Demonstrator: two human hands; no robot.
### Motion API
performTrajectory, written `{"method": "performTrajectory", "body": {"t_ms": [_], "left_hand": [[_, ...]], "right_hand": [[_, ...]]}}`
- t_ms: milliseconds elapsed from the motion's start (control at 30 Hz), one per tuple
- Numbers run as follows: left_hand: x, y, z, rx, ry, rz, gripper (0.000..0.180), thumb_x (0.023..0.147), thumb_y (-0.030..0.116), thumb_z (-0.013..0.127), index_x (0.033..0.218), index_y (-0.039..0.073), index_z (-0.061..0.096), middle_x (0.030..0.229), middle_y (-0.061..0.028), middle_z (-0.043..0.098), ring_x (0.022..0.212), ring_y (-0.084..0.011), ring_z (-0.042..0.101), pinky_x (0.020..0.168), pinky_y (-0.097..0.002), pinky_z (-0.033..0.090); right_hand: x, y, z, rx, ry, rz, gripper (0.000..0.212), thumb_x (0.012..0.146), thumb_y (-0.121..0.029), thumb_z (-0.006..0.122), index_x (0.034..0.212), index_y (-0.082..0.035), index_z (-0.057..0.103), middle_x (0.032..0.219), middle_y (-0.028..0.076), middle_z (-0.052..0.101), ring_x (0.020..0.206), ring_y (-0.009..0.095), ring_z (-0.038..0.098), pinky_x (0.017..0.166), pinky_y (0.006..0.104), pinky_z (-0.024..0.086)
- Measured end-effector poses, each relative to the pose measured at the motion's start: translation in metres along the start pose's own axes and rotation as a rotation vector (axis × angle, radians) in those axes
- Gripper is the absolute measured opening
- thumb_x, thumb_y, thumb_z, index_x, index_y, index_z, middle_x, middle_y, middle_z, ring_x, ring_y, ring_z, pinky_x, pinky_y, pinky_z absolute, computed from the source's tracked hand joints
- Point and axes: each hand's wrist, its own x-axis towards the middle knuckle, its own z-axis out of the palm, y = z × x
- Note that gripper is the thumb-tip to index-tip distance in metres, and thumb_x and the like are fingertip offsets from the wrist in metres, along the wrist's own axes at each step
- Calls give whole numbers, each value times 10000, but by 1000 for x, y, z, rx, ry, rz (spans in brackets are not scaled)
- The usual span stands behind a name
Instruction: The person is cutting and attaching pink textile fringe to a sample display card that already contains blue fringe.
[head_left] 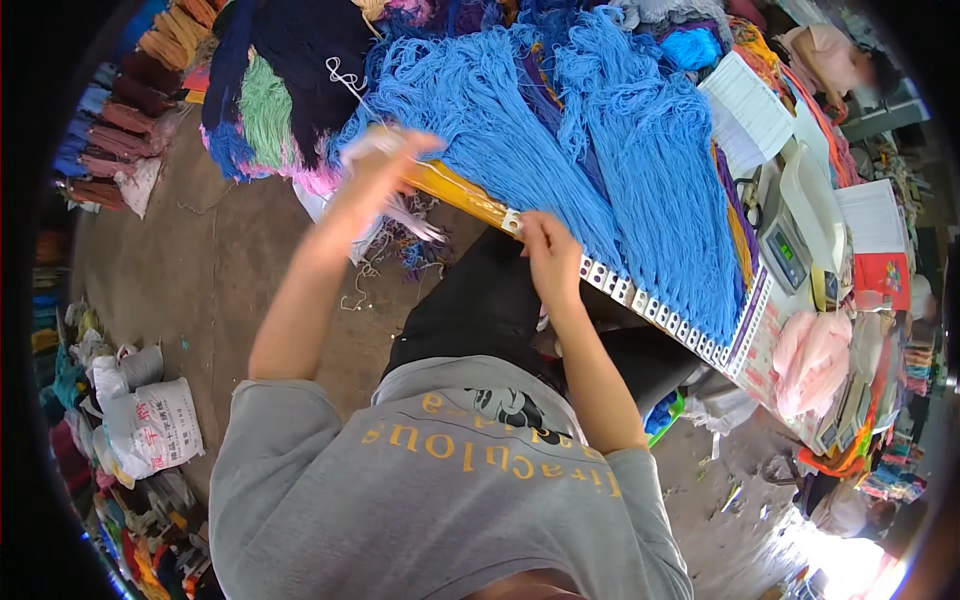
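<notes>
Now, left hand [388, 162]: blurred, near the left end of the yellow strip [455, 188]; whether its fingers grip the pale strands [412, 220] just below them, one cannot tell.
Right hand [553, 262]: fingers curled, tips at the end white tab [511, 221]; whether they pinch it, one cannot tell.
Yellow strip: between both hands' fingers.
Blue thread [645, 170]: long bundles on the table [762, 360], beyond and rightward of the right fingers.
Holed white tabs [640, 301]: in a row, right of those fingers.
</notes>
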Motion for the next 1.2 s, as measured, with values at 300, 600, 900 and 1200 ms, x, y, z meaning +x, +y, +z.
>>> {"method": "performTrajectory", "body": {"t_ms": [300,600,900,1200], "left_hand": [[-31,-17,85,-943,-648,-308,507,949,419,399,1148,-21,550,999,-98,607,779,-134,573,597,-271,456],[-35,-4,97,-905,-354,-311,377,934,324,454,985,-18,602,945,-113,619,777,-151,587,615,-255,476],[0,-80,-39,-1017,-108,-108,212,874,225,514,929,27,568,524,53,357,393,-34,311,371,-173,234],[-12,-56,1,-697,-532,-7,408,940,341,452,1178,18,527,978,-77,631,517,-54,408,413,-179,303]], "right_hand": [[-28,-27,4,419,-90,108,111,908,-74,523,907,26,571,734,48,594,637,92,553,582,209,431],[-39,-31,-4,521,-55,88,119,921,-96,505,895,1,569,796,36,625,692,80,568,628,206,410],[-88,-45,-186,1172,346,-258,159,887,-164,441,792,-50,498,700,60,455,660,186,443,681,317,413],[-65,-75,-124,-7,610,-76,101,822,-54,529,904,-31,583,737,39,562,670,118,545,598,228,433]]}}
